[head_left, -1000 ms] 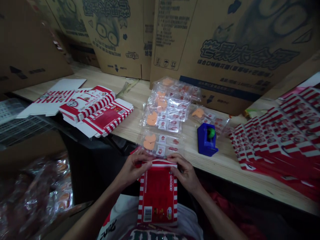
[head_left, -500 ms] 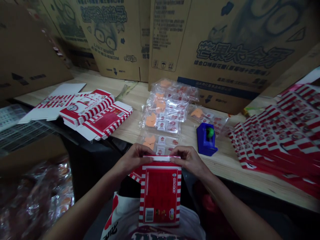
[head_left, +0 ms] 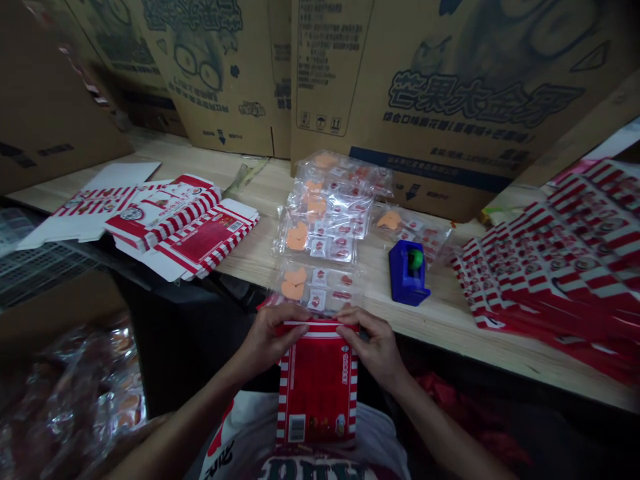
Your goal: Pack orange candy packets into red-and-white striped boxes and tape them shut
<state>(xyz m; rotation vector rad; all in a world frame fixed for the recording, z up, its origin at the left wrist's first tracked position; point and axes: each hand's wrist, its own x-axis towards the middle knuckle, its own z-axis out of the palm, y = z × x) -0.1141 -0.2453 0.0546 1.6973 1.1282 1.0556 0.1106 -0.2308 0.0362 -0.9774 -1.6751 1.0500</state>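
A red box [head_left: 317, 390] with white-striped edges and a barcode stands upright in front of my body. My left hand [head_left: 280, 337] pinches the left part of its top edge. The right part of that edge is between the thumb and fingers of my right hand [head_left: 370, 340]. Both thumbs press on the near face, just under the rim. Just beyond my fingertips lies a clear plastic packet [head_left: 317, 287] with orange pieces and small white sachets. More such packets [head_left: 325, 220] lie overlapped behind it.
Flattened striped boxes [head_left: 170, 220] are stacked on the left of the table. A blue tape dispenser [head_left: 407, 273] stands on the right, before a pile of striped boxes [head_left: 555, 267]. Large cardboard cartons [head_left: 340, 80] line the back. Bagged packets [head_left: 90, 387] fill a carton at lower left.
The white strip at the box's top no longer shows; a red and white striped edge is there now. My thumbs have moved slightly down onto the face. The view has shifted a little.
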